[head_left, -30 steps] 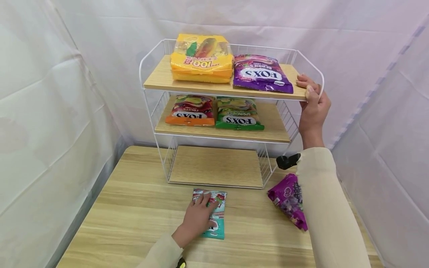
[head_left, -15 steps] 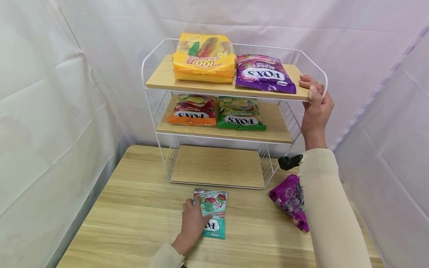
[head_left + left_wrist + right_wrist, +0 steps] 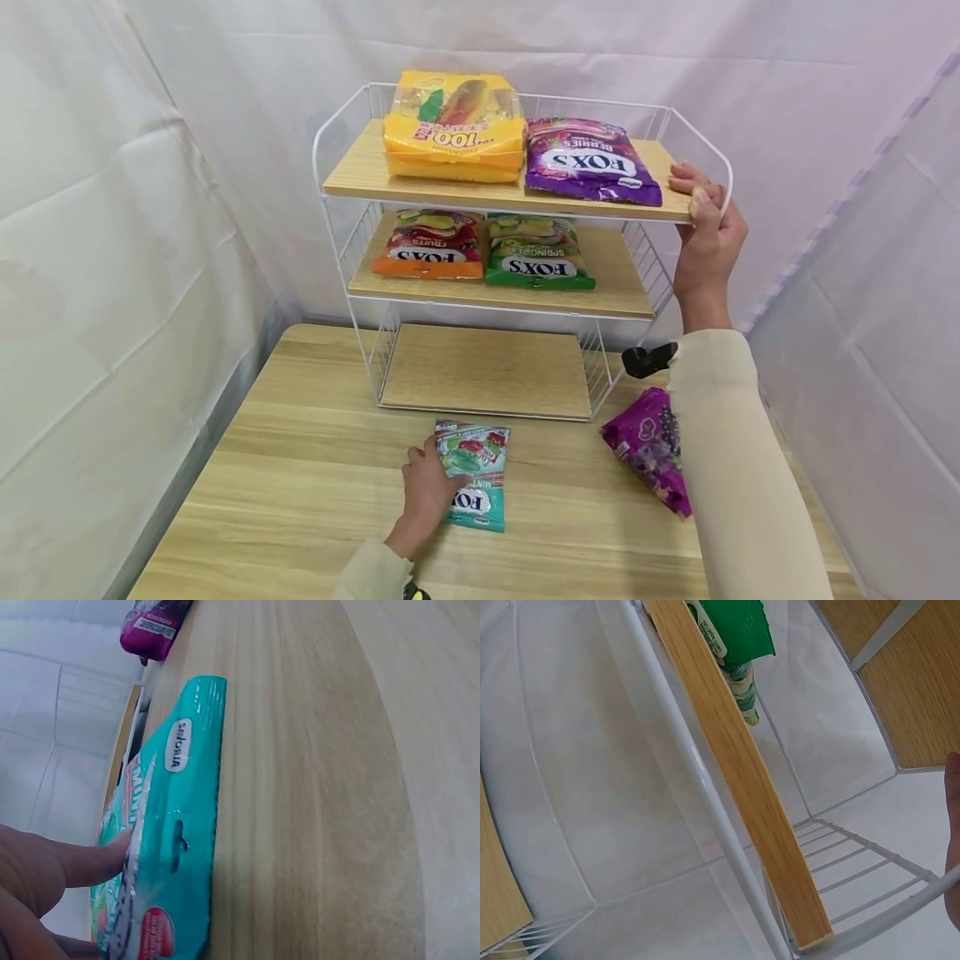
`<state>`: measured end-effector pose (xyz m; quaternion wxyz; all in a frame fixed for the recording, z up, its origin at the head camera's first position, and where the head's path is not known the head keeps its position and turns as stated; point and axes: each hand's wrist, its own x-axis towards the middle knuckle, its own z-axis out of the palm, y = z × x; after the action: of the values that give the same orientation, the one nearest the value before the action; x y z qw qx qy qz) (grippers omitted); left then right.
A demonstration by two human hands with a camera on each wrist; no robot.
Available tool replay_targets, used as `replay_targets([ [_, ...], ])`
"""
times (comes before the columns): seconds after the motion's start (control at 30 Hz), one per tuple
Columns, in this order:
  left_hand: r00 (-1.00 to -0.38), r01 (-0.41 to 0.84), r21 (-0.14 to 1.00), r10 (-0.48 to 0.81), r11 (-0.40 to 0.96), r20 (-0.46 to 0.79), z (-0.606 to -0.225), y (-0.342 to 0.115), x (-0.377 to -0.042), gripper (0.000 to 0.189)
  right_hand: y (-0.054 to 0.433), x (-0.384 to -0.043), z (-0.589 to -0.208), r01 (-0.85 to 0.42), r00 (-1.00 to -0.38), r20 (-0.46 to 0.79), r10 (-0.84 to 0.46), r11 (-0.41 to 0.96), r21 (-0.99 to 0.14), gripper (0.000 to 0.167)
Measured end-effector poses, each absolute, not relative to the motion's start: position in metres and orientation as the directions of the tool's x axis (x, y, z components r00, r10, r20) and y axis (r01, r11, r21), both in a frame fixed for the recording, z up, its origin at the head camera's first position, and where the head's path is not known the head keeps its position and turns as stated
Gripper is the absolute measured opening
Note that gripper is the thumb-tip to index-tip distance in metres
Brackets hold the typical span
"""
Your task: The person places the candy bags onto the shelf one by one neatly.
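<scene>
A teal Fox's mint candy bag (image 3: 480,467) lies on the table before the rack, its printing upside down in the head view. My left hand (image 3: 427,490) grips it along its left side, thumb on the printed face and fingers at the edge. In the left wrist view the thumb presses near the bag's teal end (image 3: 184,817). High on the right, my right hand (image 3: 708,250) holds the front right corner of the white wire rack (image 3: 487,371), thumb in front and fingers over the top board. Only a sliver of that hand (image 3: 952,825) shows in the right wrist view.
A yellow candy bag (image 3: 453,125) and a purple Berries bag (image 3: 591,162) sit on the top shelf. Below them lie an orange-edged Fruits bag (image 3: 431,246) and a green Spring Tea bag (image 3: 538,252). A magenta bag (image 3: 648,450) rests on the table, partly behind my right sleeve.
My left hand has shifted from lying spread over the mint bag to its left side, uncovering more of the print. The right hand keeps its hold on the rack corner.
</scene>
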<state>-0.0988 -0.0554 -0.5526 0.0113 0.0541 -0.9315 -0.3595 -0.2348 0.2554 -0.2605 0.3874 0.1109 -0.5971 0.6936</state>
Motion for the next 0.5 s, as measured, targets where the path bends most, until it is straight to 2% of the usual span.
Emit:
replay_targets([
  [0.3, -0.994, -0.086, 0.775, -0.109, 0.626, -0.023, -0.5576, -0.0635, -0.0978, 0.071, 0.2525, -0.2331, -0.2596, -0.678, -0.662, 0.635, 0.399, 0.042, -0.734, 0.031],
  [0.5, -0.990, -0.048, 0.804, -0.138, 0.592, 0.042, -0.5626, -0.0654, -0.0972, 0.061, 0.2534, -0.2325, -0.2591, -0.666, -0.674, 0.615, 0.409, 0.024, -0.746, 0.031],
])
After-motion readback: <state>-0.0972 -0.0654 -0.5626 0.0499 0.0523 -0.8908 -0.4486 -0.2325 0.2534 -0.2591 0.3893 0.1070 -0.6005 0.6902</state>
